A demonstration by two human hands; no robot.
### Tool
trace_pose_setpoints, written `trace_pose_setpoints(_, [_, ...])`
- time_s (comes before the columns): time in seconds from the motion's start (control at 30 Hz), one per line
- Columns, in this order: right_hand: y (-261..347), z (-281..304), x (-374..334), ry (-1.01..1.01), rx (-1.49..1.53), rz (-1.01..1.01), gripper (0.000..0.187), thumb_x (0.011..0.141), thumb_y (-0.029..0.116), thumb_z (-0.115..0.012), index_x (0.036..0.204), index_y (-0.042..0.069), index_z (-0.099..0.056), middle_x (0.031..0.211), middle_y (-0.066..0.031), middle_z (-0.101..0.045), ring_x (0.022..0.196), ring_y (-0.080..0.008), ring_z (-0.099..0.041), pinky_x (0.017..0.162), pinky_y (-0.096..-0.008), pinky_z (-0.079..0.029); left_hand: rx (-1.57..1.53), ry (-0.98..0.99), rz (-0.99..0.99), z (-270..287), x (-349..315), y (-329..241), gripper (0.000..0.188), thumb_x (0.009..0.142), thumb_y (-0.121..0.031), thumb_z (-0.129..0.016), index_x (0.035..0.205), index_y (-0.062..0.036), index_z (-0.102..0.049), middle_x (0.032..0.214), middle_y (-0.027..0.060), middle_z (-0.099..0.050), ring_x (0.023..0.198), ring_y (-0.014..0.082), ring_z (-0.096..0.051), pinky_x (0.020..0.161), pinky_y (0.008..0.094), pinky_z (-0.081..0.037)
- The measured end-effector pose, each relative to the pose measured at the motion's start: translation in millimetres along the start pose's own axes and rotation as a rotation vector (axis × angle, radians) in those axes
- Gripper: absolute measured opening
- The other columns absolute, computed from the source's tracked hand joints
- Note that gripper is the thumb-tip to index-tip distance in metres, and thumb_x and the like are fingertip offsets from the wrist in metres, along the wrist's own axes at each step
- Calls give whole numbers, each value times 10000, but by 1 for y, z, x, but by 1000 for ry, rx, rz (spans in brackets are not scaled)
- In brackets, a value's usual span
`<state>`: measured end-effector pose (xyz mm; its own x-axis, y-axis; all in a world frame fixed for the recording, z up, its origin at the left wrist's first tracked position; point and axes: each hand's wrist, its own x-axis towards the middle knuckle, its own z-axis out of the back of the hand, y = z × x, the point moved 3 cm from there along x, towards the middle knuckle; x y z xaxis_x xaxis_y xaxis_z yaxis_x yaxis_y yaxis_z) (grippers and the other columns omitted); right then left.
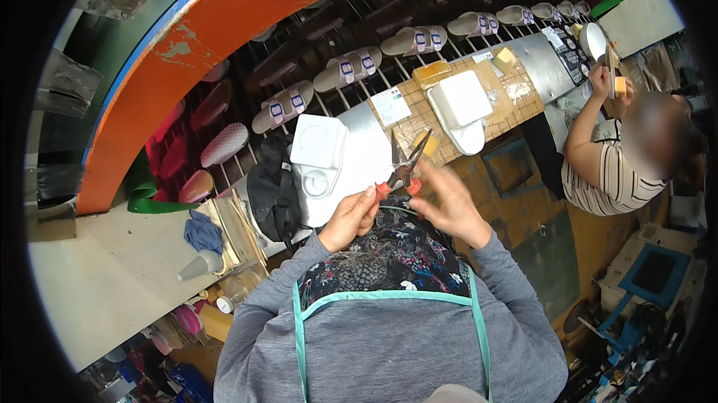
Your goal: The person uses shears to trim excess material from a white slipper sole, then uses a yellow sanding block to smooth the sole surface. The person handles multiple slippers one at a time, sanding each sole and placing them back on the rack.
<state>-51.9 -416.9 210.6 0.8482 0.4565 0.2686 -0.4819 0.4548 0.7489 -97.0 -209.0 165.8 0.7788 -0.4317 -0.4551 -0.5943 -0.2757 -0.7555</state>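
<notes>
A pair of pliers (404,171) with red handles stands with its jaws spread, in front of my body. My left hand (353,216) is closed on the left red handle. Close by the other handle is my right hand (455,207), its thumb next to the red grip; motion smears its fingers, so its hold is unclear. Just beyond the jaws, a yellow block (428,144) lies partly hidden on the bench. White plastic containers stand on both sides of the pliers, one to the left (318,141) and one to the right (461,98).
Pale sandals (348,68) line a barred rack under an orange arch (217,17). A black bag (273,192) leans at the bench's left, near a blue-grey cloth (203,231). To the right, another person (617,152) in a striped top holds a sandal and a yellow block.
</notes>
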Motion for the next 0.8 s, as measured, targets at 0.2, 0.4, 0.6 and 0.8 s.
trace_pose_setpoints(0.2, [16,25,6,-367,-316,173,411,677,140,-832,1071,101,-722,1193,-102,-582,1147,-293,-518,923,-418,-431,332,-139,-119,-8,-9,2,489,1040,-446,-433,1158,-13,-627,697,-66,-412,506,6,-297,439,195,-208])
trace_pose_setpoints(0.4, [21,18,13,-291,-288,327,183,714,21,-772,872,48,-683,837,-68,-686,934,-274,-658,826,-383,-483,632,-187,-250,-9,-16,4,496,1049,-425,-423,1136,-7,-675,681,-47,-479,550,57,-377,504,226,-310])
trace_pose_setpoints(0.6, [-14,29,8,-541,114,-98,63,845,51,-705,856,-8,-687,788,-89,-671,760,-242,-652,703,-339,-489,799,-197,-286,-7,-18,7,503,1032,-450,-442,859,-18,-634,598,33,-505,561,144,-487,554,330,-422])
trace_pose_setpoints(0.8, [-136,94,38,-696,-363,-298,185,862,148,-712,971,2,-741,822,-139,-716,723,-254,-678,707,-347,-529,369,-215,-171,8,-32,1,454,1036,-427,-459,1053,-29,-677,660,-36,-476,540,61,-398,498,250,-332])
